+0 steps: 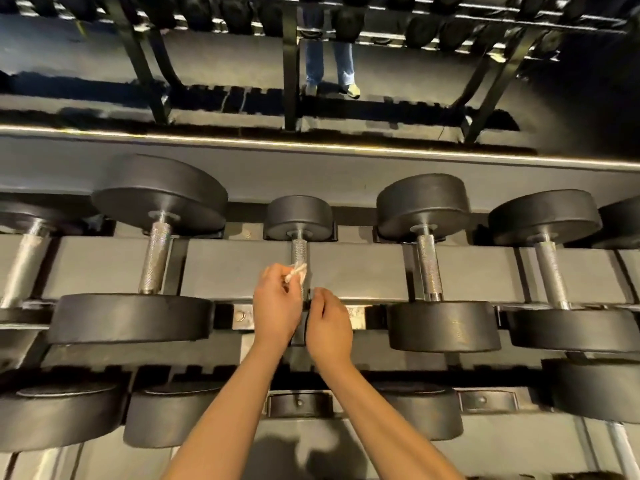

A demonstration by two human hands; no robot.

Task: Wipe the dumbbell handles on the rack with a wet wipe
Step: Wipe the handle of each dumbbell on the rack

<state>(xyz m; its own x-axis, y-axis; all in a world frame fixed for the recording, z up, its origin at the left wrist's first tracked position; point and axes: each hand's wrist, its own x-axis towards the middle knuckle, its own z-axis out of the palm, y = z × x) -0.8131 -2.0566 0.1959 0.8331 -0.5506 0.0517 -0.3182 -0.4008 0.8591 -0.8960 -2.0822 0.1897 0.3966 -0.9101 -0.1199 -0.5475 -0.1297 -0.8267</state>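
Now, my left hand (277,306) pinching the wet wipe (297,271) mid-frame, I'd wrap it round the handle (299,251); my right hand (329,323) curls, hold unclear.

Blue-jeaned legs (329,60) in pale shoes (351,90) stand beyond a glowing light strip (242,141).

Dim overhead light — glare along the mirror strip (311,144); wide-angle bending, soft edges.

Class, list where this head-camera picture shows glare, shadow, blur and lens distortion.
Head view: glare lines the light strip; the far-left handle is smeared; arm shadows darken the floor; the rack uprights splay from the wide lens; the wet wipe in the left hand looks pale, soft.
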